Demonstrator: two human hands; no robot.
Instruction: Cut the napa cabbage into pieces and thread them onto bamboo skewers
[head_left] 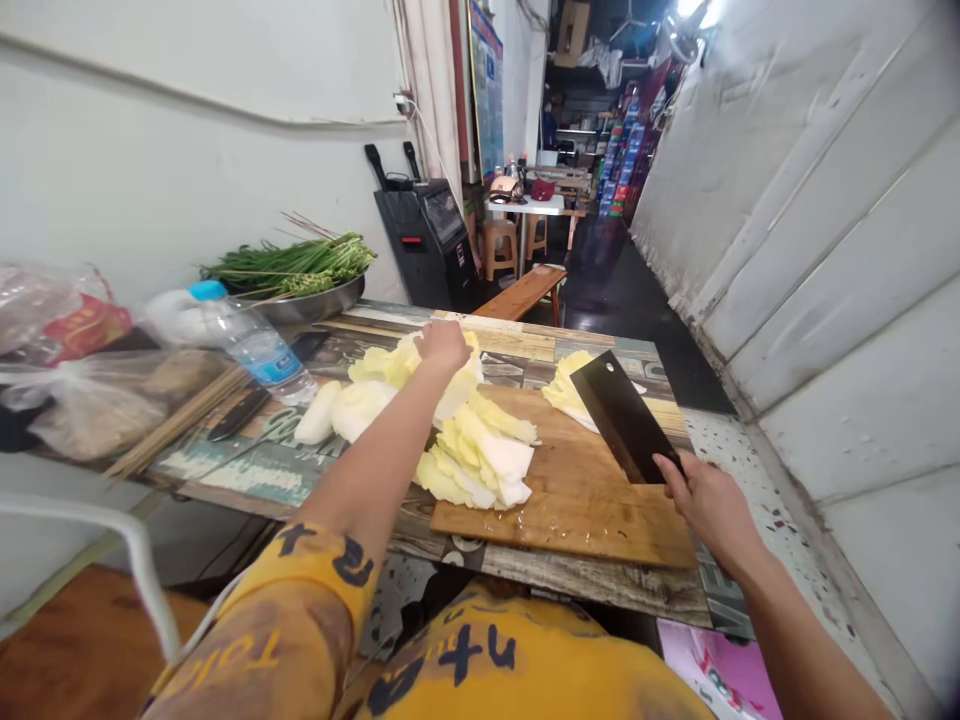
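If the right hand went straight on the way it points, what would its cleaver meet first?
Likely the cabbage leaves at right: the cleaver in the right hand overlaps them in view, but depth is unclear.

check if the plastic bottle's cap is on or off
On: the blue cap covers the mouth of the plastic bottle. How tightly it is screwed, I cannot tell.

A lamp (709, 12) is glaring at one o'clock, while the background is lying dim. Soft light is covering the bench (592, 585). The floor (604, 285) is reflecting faintly; wide-angle distortion is stretching the wall (862, 330) at three o'clock; distant boxes (619, 160) are looking blurred.
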